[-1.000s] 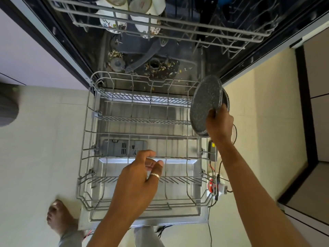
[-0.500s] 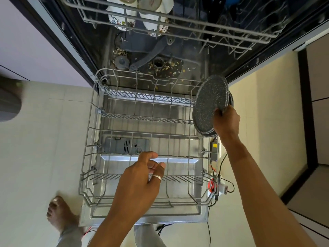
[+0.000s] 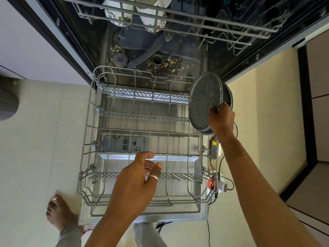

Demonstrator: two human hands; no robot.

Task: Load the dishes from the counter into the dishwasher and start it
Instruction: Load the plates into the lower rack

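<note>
The dishwasher stands open with its lower wire rack (image 3: 89, 132) pulled out over the door, holding no dishes. My right hand (image 3: 221, 118) grips a stack of dark speckled plates (image 3: 203, 100), held on edge above the rack's right rear corner. My left hand (image 3: 137, 179), wearing a ring, hovers over the rack's front middle with fingers loosely curled and nothing in them. The upper rack (image 3: 178, 20) holds two white patterned cups (image 3: 118, 16) at top left. Food scraps lie around the drain (image 3: 157, 62) on the tub floor.
The detergent dispenser (image 3: 124, 144) shows through the rack on the door. A power strip and cables (image 3: 216, 182) lie on the floor by the door's right edge. My bare foot (image 3: 58, 209) stands at the left front. Dark cabinets (image 3: 318, 86) border the right.
My right hand has shifted the plates slightly back and right over the rack's rear corner. My left hand stays hovering above the front of the rack.
</note>
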